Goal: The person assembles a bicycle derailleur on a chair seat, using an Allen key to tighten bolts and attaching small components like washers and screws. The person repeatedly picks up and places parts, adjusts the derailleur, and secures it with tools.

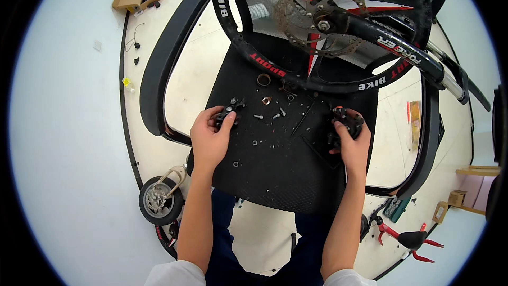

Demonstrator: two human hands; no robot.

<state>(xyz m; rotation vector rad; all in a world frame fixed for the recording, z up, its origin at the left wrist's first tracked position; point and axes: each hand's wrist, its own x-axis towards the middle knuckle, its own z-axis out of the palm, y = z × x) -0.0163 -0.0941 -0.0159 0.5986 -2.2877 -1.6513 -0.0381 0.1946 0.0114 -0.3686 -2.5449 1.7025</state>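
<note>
— What is lying nearest on the black seat [280,188]?

— From my distant station I am seeing a small washer [236,164] lying toward the seat's near left, with a second washer [255,143] lying just beyond it.

— What are the fingers doing?

— Over the seat's left side, the left hand [209,140] is pinching a black part [232,108] between thumb and fingers, its long axis slanting toward the seat's far right. Over the right side, the right hand [353,144] is grasping a bulkier black assembly [349,122].

— Which relation are you judging decisive?

— I am choosing the gap between these pieces: three loose bolts [276,116] are lying there, mid-seat, rightward of the left fingers, touching neither hand and sitting nearer the left. A thin black rod [302,118] is lying nearer the right hand, its long axis running from near left to far right.

— And farther off?

— A copper-coloured nut [266,100] is lying beyond mid-seat, a brown ring [263,80] is lying farther still, and a bicycle wheel [324,84] is spanning the seat's far end.
</note>
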